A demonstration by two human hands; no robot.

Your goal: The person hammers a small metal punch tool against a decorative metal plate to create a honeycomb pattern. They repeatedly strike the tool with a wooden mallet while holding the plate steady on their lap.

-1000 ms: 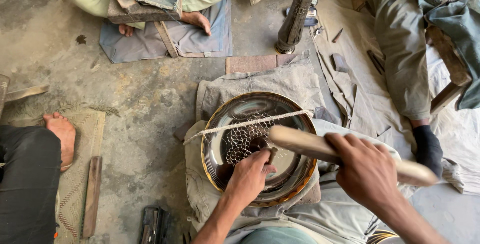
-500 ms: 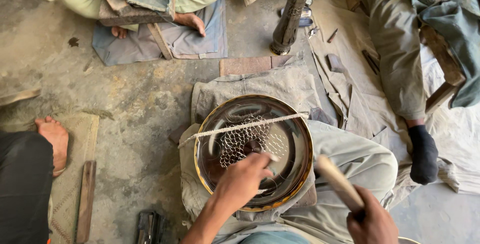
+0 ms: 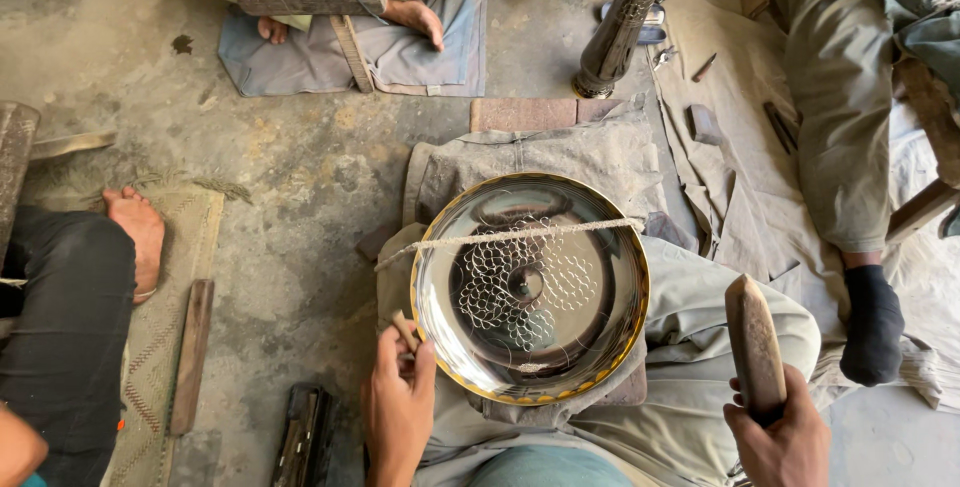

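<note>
At the far left a seated person's bare foot (image 3: 135,232) rested on a woven mat (image 3: 165,317), with a flat wooden strip (image 3: 190,355) lying just beside it on the concrete floor (image 3: 290,197). A dark tool case (image 3: 303,437) lay near the bottom edge. Next to it, the left hand (image 3: 397,402) curled narrowly around a small punch (image 3: 404,330), fingers closed on it, just off the left rim of the plate. The plate (image 3: 600,277), round, shiny and gold-rimmed, sat on cloth over the person's lap, its middle engraved with a scale-like mesh. A cord (image 3: 510,236) ran taut across its upper part. Behind it stood a tall dark metal vase (image 3: 620,32), upright on the floor, and beyond that another person sat cross-legged on a blue cloth (image 3: 440,52). To the right, the right hand (image 3: 780,437) gripped a wooden mallet (image 3: 755,342), raised well apart from the plate. At the far right lay a leg in a dark sock (image 3: 872,332).
</note>
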